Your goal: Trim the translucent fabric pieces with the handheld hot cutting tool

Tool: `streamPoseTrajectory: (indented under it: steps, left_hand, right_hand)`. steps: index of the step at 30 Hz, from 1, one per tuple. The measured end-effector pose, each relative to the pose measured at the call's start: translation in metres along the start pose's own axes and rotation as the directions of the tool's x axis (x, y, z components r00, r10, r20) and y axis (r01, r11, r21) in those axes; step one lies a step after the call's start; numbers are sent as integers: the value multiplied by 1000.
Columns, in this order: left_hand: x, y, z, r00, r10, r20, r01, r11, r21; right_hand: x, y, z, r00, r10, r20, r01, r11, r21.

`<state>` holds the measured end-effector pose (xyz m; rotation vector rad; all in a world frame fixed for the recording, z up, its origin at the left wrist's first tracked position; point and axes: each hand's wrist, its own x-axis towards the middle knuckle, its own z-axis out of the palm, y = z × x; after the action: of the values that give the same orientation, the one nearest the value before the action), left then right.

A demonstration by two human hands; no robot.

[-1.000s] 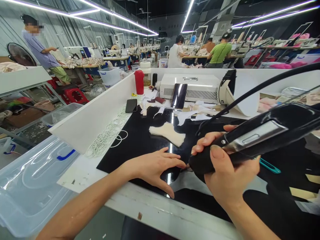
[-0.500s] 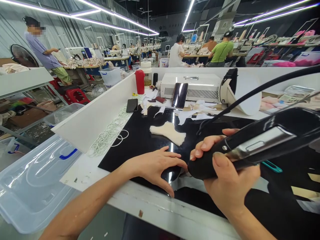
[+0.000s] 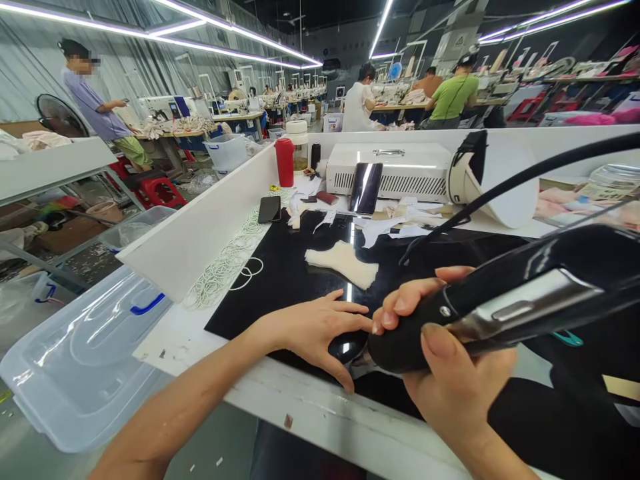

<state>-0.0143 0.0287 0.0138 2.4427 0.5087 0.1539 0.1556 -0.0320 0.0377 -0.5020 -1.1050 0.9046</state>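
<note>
My right hand (image 3: 450, 373) is wrapped round a black handheld tool (image 3: 505, 300) with a silver panel and a thick black cable; its tip points down at the near edge of a glossy black mat (image 3: 290, 273). My left hand (image 3: 313, 330) lies flat on the mat with fingers spread, pressing down right beside the tool's tip. What sits under the tip is hidden. A cream fabric piece (image 3: 345, 261) lies on the mat just beyond both hands.
White elastic rings (image 3: 225, 267) pile up along a white divider wall (image 3: 200, 220). A phone (image 3: 269, 209), a red bottle (image 3: 285, 162), a white machine (image 3: 395, 172) and fabric scraps stand at the back. A clear plastic bin lid (image 3: 85, 360) lies at left. Other people work at distant tables.
The view has shifted slightly, and the tool's tip has moved a little left toward my left hand's fingertips. Both hands keep their hold and posture.
</note>
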Motion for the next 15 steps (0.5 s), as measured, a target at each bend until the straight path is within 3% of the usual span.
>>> streamPoseTrajectory:
  steps: [8,15]
  left_hand:
    - [-1,0,0,999,24,-47,-26,999,-29]
    - [-11,-3,-1,987,70,-142,-61,996,67]
  right_hand:
    - [5,1,2,1000,25,-17,-25,1000,-4]
    - [32,-16,-15,982,-47,-181,24,992,-127]
